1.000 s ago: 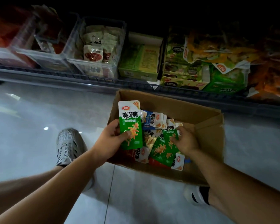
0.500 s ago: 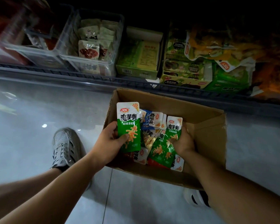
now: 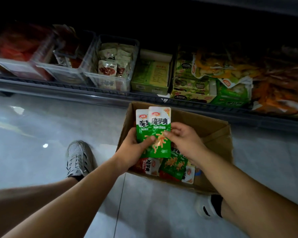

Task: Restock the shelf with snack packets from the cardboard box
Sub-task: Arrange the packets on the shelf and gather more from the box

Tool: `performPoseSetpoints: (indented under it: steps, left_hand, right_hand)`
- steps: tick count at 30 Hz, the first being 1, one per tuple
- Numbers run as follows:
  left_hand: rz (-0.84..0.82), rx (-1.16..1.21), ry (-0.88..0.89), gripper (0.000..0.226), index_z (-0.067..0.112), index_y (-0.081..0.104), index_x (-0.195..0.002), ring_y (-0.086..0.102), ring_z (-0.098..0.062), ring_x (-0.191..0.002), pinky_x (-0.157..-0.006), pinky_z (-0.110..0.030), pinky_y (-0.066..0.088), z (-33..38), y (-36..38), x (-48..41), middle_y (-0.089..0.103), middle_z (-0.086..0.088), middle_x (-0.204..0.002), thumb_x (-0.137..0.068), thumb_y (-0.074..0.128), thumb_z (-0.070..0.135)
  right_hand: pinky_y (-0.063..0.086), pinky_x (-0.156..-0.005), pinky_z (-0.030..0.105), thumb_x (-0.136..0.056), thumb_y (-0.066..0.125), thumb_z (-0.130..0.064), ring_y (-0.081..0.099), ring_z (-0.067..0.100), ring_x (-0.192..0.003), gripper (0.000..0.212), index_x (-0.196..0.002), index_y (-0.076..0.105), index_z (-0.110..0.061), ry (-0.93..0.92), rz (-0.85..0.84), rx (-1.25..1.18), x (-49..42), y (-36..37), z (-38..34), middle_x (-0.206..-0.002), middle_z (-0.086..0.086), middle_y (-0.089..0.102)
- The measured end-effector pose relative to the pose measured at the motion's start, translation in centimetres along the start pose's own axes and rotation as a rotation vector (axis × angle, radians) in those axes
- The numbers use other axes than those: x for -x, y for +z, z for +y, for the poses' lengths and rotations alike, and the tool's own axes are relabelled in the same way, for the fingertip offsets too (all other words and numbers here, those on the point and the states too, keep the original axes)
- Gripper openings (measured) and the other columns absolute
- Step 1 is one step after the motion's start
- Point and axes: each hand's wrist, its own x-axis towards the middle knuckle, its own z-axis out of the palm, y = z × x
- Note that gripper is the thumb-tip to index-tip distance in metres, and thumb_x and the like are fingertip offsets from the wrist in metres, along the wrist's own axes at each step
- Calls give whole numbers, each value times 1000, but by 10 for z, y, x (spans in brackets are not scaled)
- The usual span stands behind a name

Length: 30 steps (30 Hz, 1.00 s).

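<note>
Glossy tile floor point(image 3: 41, 121); left hand point(image 3: 132, 150) and right hand point(image 3: 184, 143) pinch green packets point(image 3: 159, 124) above box point(image 3: 205, 121)

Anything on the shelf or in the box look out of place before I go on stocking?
Yes. At the right of the shelf, a yellow bag lies slumped across the green display boxes, overhanging their front. The cardboard box has a creased, bent right wall. The loose packets inside lie jumbled.
</note>
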Motion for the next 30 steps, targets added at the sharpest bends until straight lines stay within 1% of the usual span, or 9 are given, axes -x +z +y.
performPoseSetpoints:
  steps: [3,5,7,11,15,19,24,27,30]
  left_hand:
    - [34,-58,58,41,20,54,-129,73,-15,-104,-81,-27,62,1,-8,0,73,-2,-121,-94,71,9]
    - [100,-45,74,41,21,54,-128,73,-15,-102,-80,-27,62,4,-20,-2,72,-2,-119,-94,69,5]
    - [155,-21,70,42,20,54,-130,74,-18,-101,-83,-36,62,4,-35,-4,73,-4,-118,-94,69,5]
    - [172,-60,72,42,16,56,-131,76,-23,-100,-84,-41,62,-1,-48,-7,74,-9,-117,-93,71,7]
    - [167,-94,82,34,21,59,-123,77,-17,-92,-70,-26,62,-3,-45,-9,76,-1,-106,-94,70,9]
    - [171,-82,66,33,20,60,-124,77,-18,-92,-70,-27,62,-1,-45,-9,77,-2,-107,-94,69,10]
    - [177,-112,70,33,21,60,-123,77,-18,-94,-72,-27,62,-4,-46,-11,78,0,-106,-94,70,9]
    - [172,-108,73,32,22,61,-122,77,-18,-95,-73,-28,62,-6,-47,-13,79,1,-106,-94,70,8]
    - [161,-107,80,32,21,60,-122,77,-17,-93,-71,-26,62,-6,-47,-12,79,1,-105,-94,69,7]
  right_hand:
    - [56,-75,23,-95,67,-25,69,8,-91,23,-118,64,-28,-45,-36,65,0,10,-11,-103,-6,72]
    - [58,-70,22,-98,62,-21,70,14,-87,14,-110,67,-24,-4,-20,43,-5,6,-6,-98,-3,72]
    - [55,-68,19,-99,61,-20,69,13,-87,13,-109,68,-23,13,38,201,-17,-7,15,-99,-4,71]
    - [54,-85,34,-93,69,-14,64,20,-103,19,-110,67,-20,149,10,484,-33,-33,87,-111,4,68]
    - [52,-99,45,-81,83,-31,60,26,-119,58,-131,60,-16,197,-27,634,-39,-35,137,-132,7,62]
    - [49,-100,45,-72,84,-54,49,34,-128,94,-149,37,-25,273,84,683,-45,-21,146,-145,11,44]
    - [51,-97,46,-76,83,-45,50,37,-129,101,-153,23,-17,300,162,642,-58,-5,148,-148,15,45]
    - [52,-94,51,-75,86,-36,56,38,-122,101,-151,21,-26,287,196,609,-63,2,150,-143,14,53]
    - [53,-95,45,-78,84,-19,57,35,-122,95,-152,25,-30,238,226,518,-60,0,149,-142,11,54]
